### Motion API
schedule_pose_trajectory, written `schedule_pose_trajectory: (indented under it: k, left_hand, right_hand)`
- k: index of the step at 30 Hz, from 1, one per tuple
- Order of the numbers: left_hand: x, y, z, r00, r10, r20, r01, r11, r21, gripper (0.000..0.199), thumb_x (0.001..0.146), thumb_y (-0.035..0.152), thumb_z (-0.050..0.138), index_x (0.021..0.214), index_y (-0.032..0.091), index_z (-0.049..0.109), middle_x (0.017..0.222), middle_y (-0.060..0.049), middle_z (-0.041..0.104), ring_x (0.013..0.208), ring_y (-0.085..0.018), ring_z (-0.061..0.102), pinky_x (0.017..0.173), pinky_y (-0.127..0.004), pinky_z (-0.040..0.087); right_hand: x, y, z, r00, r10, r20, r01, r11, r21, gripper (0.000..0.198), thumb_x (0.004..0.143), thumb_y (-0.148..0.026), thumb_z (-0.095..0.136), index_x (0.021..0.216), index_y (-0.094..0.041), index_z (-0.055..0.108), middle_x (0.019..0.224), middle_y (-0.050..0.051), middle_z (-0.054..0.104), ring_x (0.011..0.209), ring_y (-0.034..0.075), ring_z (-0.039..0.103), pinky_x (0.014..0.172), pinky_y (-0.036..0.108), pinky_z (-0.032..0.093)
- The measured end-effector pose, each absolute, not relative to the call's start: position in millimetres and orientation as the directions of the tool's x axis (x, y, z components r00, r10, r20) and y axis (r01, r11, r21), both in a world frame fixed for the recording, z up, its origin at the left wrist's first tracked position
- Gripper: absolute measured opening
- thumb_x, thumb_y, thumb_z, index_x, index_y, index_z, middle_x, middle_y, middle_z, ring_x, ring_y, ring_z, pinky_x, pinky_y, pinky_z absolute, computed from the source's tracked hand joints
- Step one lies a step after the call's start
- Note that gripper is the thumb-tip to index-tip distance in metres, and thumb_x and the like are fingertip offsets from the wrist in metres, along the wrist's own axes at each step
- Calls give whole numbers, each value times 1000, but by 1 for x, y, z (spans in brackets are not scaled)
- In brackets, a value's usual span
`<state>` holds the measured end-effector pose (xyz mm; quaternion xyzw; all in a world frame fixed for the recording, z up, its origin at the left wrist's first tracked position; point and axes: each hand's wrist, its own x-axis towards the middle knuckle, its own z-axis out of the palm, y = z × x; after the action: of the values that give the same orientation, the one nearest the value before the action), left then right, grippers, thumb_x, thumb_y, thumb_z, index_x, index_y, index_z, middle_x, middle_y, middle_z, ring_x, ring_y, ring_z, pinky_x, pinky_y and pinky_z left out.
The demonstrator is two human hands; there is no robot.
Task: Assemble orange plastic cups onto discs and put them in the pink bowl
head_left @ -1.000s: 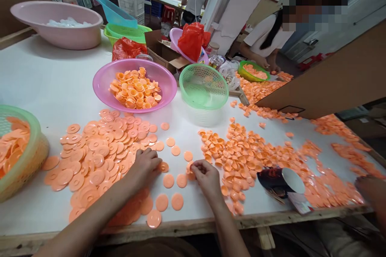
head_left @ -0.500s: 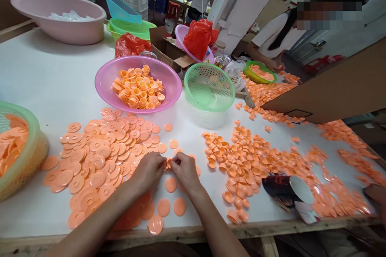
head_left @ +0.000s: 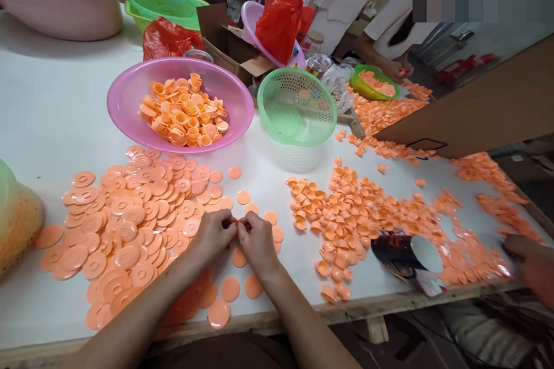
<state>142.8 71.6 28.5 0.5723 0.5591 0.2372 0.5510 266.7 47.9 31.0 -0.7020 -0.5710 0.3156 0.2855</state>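
My left hand (head_left: 214, 234) and my right hand (head_left: 258, 242) meet above the table, thumbs and forefingers pinched together. A small orange plastic piece (head_left: 236, 221) sits between the fingertips of both hands; mostly hidden, its exact shape is unclear. Left of the hands spreads a heap of flat round orange saucers (head_left: 134, 216), with several loose discs (head_left: 230, 288) lying beside and below the wrists. To the right lies a pile of small orange cups (head_left: 341, 213). Beyond the hands, a pink basin (head_left: 125, 121) holds orange cups joined to saucers (head_left: 186, 112).
A green strainer basket (head_left: 298, 144) stands behind the cups. A dark printed paper cup (head_left: 396, 251) lies on its side at right, near another person's hand (head_left: 526, 253). A cardboard panel (head_left: 467, 109) divides off another worker. A green basket (head_left: 21, 225) is at far left.
The view has shifted and tilted down slightly. My fingertips have closed nearer together, covering more of the orange piece. At right, the other person's hand reaches further into view.
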Motion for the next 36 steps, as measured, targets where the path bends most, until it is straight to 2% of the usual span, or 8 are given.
schedule_pose_trajectory:
  k: [6, 10, 12, 14, 16, 20, 30, 36]
  left_hand:
    - [135, 91, 57, 148, 939, -309, 428, 221, 876, 10, 66, 20, 55, 58, 18, 50, 45, 5, 53, 41, -12, 55, 43, -21, 40]
    - [90, 163, 125, -140, 990, -9, 254, 45, 966, 15, 72, 26, 61, 81, 15, 61, 59, 2, 60, 50, -12, 60, 52, -24, 50]
    - [66, 188, 152, -280, 955, 101, 265, -25, 964, 29, 75, 32, 63, 98, 15, 60, 70, 1, 62, 53, -12, 60, 54, -26, 51]
    - [52, 188, 158, -197, 969, 146, 422, -51, 905, 27, 76, 34, 63, 97, 17, 62, 73, 1, 63, 57, -12, 60, 57, -26, 49]
    - [48, 161, 140, 112, 990, 90, 616, -141, 775, 14, 75, 30, 64, 83, 18, 66, 71, 0, 63, 63, -14, 59, 61, -27, 46]
    - [61, 77, 71, 568, 821, -54, 698, -446, 560, 7, 71, 16, 64, 73, 20, 70, 82, -4, 64, 82, -19, 56, 71, -31, 41]
    - [118, 67, 33, 391, 904, 171, 775, -424, 468, 21, 87, 14, 51, 88, 23, 71, 103, -8, 62, 99, -24, 50, 76, -37, 31]
    - [88, 52, 40, 367, 918, 150, 833, -396, 387, 19, 87, 18, 54, 72, 19, 66, 88, -6, 63, 88, -22, 52, 73, -36, 30]
  right_hand:
    - [304, 38, 45, 76, 997, -30, 515, -65, -854, 17, 83, -27, 52, 76, -21, 66, 77, 4, 70, 70, 17, 63, 66, 27, 48]
    - [366, 25, 47, 468, 853, 231, 684, -185, -705, 21, 80, -37, 53, 79, -19, 64, 84, 9, 67, 74, 21, 59, 70, 33, 47]
    - [388, 22, 40, 524, 824, 216, 711, -284, -643, 20, 76, -39, 55, 75, -20, 60, 81, 8, 65, 69, 21, 58, 68, 34, 45]
    - [398, 20, 32, 535, 836, 120, 674, -337, -657, 19, 73, -39, 56, 74, -21, 56, 77, 6, 65, 64, 20, 58, 65, 33, 45]
    - [399, 20, 25, 544, 838, 43, 611, -360, -705, 18, 72, -38, 57, 75, -21, 55, 74, 4, 65, 61, 19, 59, 63, 31, 46]
    - [391, 21, 18, 577, 817, -15, 510, -374, -774, 15, 70, -34, 57, 77, -21, 55, 71, 3, 65, 58, 17, 59, 55, 27, 46]
    - [341, 21, 41, 305, 944, -123, 393, -243, -887, 15, 74, -32, 60, 69, -19, 62, 59, 1, 61, 52, 14, 53, 47, 24, 41]
    - [313, 36, 40, 205, 962, -180, 402, -251, -881, 9, 72, -24, 58, 67, -19, 62, 58, -1, 59, 54, 13, 52, 50, 23, 40]
